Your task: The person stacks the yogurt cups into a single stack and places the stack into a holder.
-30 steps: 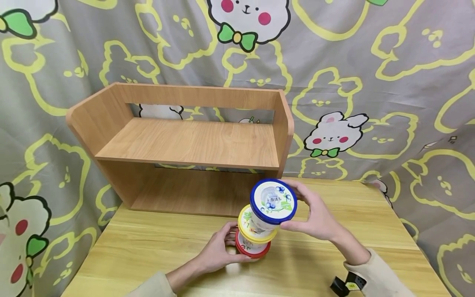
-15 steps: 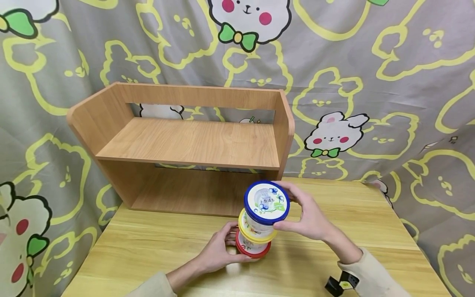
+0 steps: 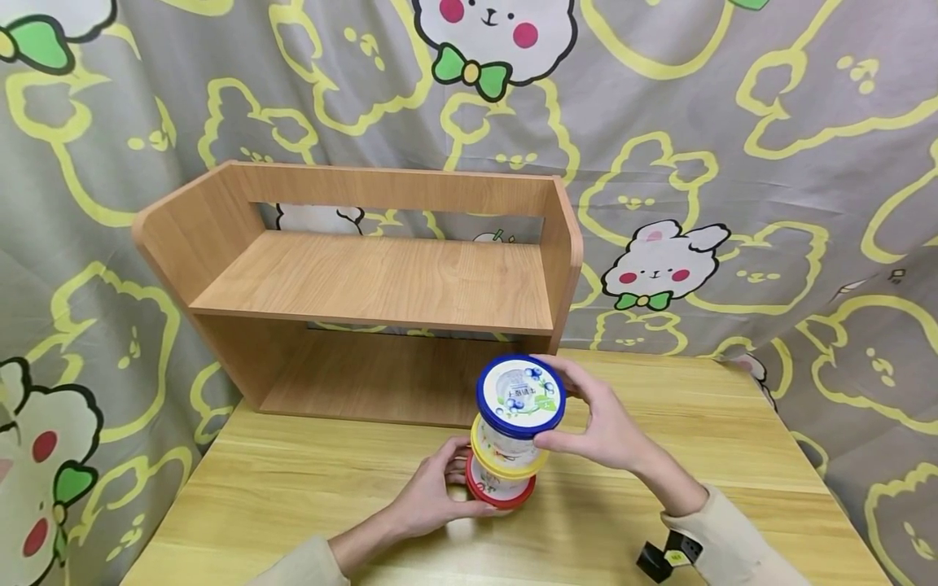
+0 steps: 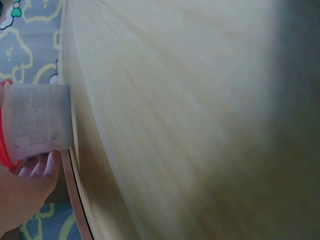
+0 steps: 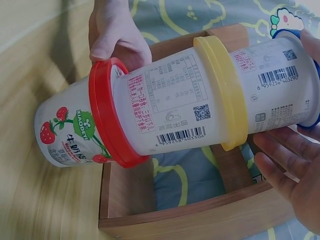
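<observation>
Three plastic cups stand in a stack on the table. At the bottom is the red-lidded cup [image 3: 502, 494], printed with strawberries in the right wrist view. My left hand [image 3: 431, 498] grips it from the left, thumb in front and fingers behind. On its lid stands the yellow-lidded cup [image 5: 172, 102]. The blue-lidded cup [image 3: 521, 396], with blueberries on its lid, is uppermost, its base right at the yellow lid. My right hand [image 3: 602, 422] holds it from the right, thumb and fingers at the lid's rim. In the left wrist view only the red-lidded cup shows.
A two-tier wooden shelf [image 3: 374, 281] stands at the back of the table, close behind the stack. The wooden table top [image 3: 703, 423] extends to both sides. A patterned curtain [image 3: 659, 106] hangs behind and beside it. A black wrist device [image 3: 670, 556] sits at the right sleeve.
My right hand and the blue-lidded cup have shifted left, bringing that cup more squarely over the yellow lid. My left hand and the lower cups have stayed in place.
</observation>
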The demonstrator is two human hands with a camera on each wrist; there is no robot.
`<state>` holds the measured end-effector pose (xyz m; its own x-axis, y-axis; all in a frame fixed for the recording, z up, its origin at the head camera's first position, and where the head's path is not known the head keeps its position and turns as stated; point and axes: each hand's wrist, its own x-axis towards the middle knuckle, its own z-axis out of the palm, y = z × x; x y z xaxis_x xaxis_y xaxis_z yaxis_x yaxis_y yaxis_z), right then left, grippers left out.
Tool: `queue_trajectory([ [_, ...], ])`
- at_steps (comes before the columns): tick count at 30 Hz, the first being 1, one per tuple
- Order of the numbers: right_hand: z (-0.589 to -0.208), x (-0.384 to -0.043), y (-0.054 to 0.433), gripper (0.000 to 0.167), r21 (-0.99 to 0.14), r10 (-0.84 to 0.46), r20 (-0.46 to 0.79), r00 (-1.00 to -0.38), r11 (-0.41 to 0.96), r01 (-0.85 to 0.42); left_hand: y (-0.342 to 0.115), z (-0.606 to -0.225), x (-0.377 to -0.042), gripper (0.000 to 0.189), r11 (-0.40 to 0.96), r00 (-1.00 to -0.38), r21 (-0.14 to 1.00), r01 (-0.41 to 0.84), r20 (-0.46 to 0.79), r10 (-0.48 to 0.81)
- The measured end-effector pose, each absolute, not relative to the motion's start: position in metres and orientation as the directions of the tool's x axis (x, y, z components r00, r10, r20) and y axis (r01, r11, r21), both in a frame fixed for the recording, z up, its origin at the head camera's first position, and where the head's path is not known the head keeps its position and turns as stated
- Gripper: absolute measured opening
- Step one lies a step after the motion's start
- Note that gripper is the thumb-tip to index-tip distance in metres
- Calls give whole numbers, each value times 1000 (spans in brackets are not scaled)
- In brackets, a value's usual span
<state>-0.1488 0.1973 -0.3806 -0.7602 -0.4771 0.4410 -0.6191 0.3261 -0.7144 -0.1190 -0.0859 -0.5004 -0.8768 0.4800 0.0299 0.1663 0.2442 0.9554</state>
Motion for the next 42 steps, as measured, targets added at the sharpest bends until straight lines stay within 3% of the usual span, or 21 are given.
queue_trajectory([
  [23, -382, -149, 197, 89, -731, -473, 436, -765, 309, -608, -85, -500, -120, 85, 259, -877, 953, 155, 12, 481],
  [42, -357, -150, 224, 66, -726, -303, 555, -775, 278, -629, -86, -501, -120, 85, 250, -876, 957, 145, 7, 482],
])
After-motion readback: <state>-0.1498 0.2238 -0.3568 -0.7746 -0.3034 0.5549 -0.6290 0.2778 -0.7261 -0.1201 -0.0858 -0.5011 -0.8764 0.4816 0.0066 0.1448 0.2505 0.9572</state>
